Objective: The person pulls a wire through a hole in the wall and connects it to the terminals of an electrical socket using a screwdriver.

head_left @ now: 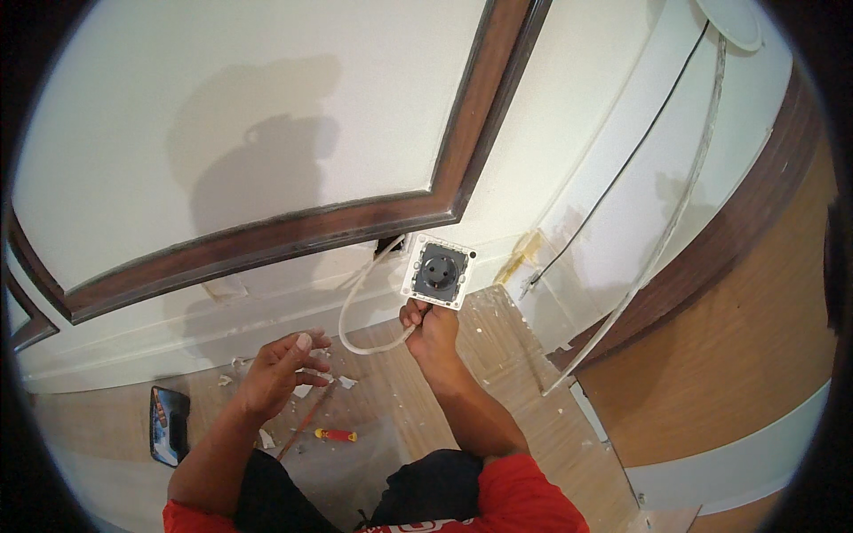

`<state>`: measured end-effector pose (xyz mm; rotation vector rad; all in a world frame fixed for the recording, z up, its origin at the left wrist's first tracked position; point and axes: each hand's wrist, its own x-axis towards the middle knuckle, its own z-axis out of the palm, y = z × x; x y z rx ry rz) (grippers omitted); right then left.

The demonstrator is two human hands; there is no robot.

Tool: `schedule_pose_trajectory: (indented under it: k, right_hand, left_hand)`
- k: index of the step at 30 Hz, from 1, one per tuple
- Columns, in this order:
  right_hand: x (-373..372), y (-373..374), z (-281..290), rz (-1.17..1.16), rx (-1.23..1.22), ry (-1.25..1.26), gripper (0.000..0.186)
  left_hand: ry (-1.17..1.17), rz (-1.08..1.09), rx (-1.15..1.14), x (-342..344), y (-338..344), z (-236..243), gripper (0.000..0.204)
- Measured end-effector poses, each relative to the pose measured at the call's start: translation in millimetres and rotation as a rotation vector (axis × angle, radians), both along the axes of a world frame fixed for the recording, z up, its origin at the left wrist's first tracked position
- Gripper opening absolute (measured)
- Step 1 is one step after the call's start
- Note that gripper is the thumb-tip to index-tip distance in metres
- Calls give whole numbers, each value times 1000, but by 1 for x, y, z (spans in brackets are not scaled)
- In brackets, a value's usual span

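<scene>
My right hand (pixel 430 330) grips a square socket (pixel 441 271) from below, with its grey face and white frame turned up toward me; some of the fingers are hidden behind it. A white cable (pixel 362 348) loops from a dark hole (pixel 387 246) in the wall, under the wood-trimmed panel, down to that hand. To the left of the loop, my left hand (pixel 290 362) hangs in the air with its fingers slightly curled and apart, holding nothing.
A screwdriver (pixel 337 435), a phone (pixel 169 425) and scattered debris (pixel 347 382) lie on the floor (pixel 404 426). Brown moulding (pixel 355 218) frames the wall panel. Loose cables (pixel 626 164) hang at right, beside curved wooden boards (pixel 720 355).
</scene>
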<state>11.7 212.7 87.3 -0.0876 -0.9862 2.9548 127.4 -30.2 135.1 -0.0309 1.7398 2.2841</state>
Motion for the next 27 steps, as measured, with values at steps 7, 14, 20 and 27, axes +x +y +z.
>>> schedule_pose_trajectory:
  k: [7, 14, 20, 27]
  right_hand:
    - [-3, 0, 0, 14, -18, -43, 16]
    - [-4, 1, -8, 69, -28, 12, 16]
    - [-1, -2, 3, 25, -56, -89, 22]
    - [-13, 11, -14, 27, -139, -137, 22]
  left_hand:
    - [-40, 11, -2, -3, 1, -2, 56]
    - [-46, 14, 13, -6, 3, -2, 57]
    - [-38, 8, 4, -4, -2, -9, 56]
    - [-44, 12, 11, -5, 1, -5, 55]
